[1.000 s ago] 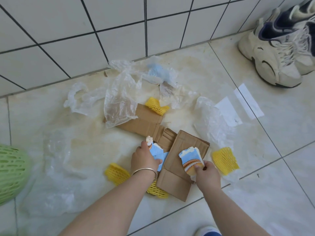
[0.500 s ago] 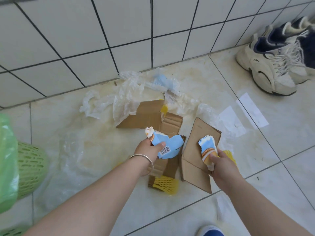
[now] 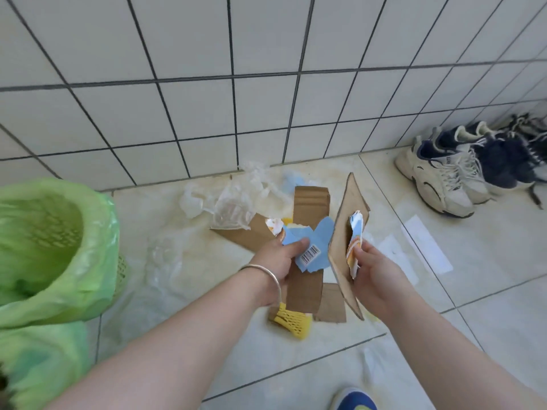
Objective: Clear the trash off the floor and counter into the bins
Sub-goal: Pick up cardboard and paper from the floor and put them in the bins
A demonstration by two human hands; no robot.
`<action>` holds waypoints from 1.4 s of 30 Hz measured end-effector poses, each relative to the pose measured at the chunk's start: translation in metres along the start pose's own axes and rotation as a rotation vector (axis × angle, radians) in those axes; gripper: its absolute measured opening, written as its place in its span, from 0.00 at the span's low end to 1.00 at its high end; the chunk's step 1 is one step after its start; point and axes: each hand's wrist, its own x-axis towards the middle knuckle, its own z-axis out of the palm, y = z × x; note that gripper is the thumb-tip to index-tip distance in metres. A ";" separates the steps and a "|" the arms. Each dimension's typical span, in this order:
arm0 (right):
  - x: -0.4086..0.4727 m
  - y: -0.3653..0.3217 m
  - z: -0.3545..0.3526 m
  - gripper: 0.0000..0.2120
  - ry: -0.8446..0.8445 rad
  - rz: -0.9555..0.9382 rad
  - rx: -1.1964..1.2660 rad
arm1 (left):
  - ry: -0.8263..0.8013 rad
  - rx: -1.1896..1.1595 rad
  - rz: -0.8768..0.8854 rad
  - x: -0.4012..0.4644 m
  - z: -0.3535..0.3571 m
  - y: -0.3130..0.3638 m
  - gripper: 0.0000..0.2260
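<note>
My left hand (image 3: 276, 261) grips a torn blue wrapper with a barcode (image 3: 310, 247) together with a strip of brown cardboard (image 3: 307, 214), lifted off the floor. A second brown cardboard piece (image 3: 344, 241) and a torn blue-and-orange wrapper scrap (image 3: 353, 241) are held up on edge by my right hand (image 3: 374, 270). A yellow foam net (image 3: 291, 319) hangs under the left cardboard. Crumpled clear plastic bags (image 3: 233, 202) lie on the floor by the wall. A green bin lined with a green bag (image 3: 56, 250) stands at the left.
White and dark sneakers (image 3: 447, 176) sit against the wall at the right. White paper slips (image 3: 426, 244) lie on the tiles right of my hands. More thin clear plastic (image 3: 164, 255) spreads near the bin. A blue shoe tip (image 3: 353, 399) shows at the bottom.
Both hands have lifted the cardboard and wrapper pieces higher off the floor. The view has tilted up and swung left, so the green bin now shows fully.
</note>
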 end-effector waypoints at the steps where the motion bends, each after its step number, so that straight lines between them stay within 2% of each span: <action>1: -0.009 -0.006 0.007 0.11 0.004 -0.035 -0.034 | 0.029 0.066 0.046 -0.011 -0.003 0.009 0.02; 4: -0.039 -0.024 0.032 0.16 0.048 -0.123 -0.138 | 0.130 0.224 0.164 -0.053 -0.021 0.035 0.02; 6: -0.062 -0.032 0.054 0.19 0.083 -0.177 -0.209 | 0.188 0.272 0.241 -0.084 -0.038 0.052 0.06; 9: -0.096 -0.035 0.096 0.23 0.065 -0.270 -0.335 | 0.276 0.309 0.323 -0.138 -0.062 0.077 0.04; 13: -0.140 -0.021 0.161 0.22 -0.002 -0.329 -0.406 | 0.399 0.351 0.415 -0.210 -0.091 0.095 0.04; 16: -0.166 0.005 0.207 0.19 -0.069 -0.335 -0.452 | 0.525 0.412 0.454 -0.260 -0.120 0.096 0.15; 17: -0.175 0.018 0.220 0.17 -0.106 -0.331 -0.488 | 0.580 0.429 0.437 -0.276 -0.132 0.092 0.16; 20: -0.206 0.049 0.254 0.10 -0.213 -0.352 -0.589 | 0.715 0.441 0.356 -0.319 -0.171 0.079 0.07; 25: -0.249 0.077 0.302 0.11 -0.398 -0.460 -0.819 | 0.900 0.378 0.276 -0.364 -0.218 0.062 0.09; 29: -0.258 0.110 0.332 0.08 -0.457 -0.532 -1.005 | 0.992 0.316 0.212 -0.373 -0.255 0.040 0.11; 32: -0.247 0.138 0.349 0.09 -0.444 -0.527 -1.075 | 1.028 0.221 0.157 -0.369 -0.284 0.022 0.15; 36: -0.222 0.180 0.358 0.18 -0.397 -0.413 -1.153 | 1.043 0.147 0.072 -0.346 -0.314 0.003 0.15; 42: -0.173 0.258 0.329 0.15 -0.216 -0.134 -1.154 | 0.946 0.250 -0.137 -0.284 -0.333 -0.050 0.13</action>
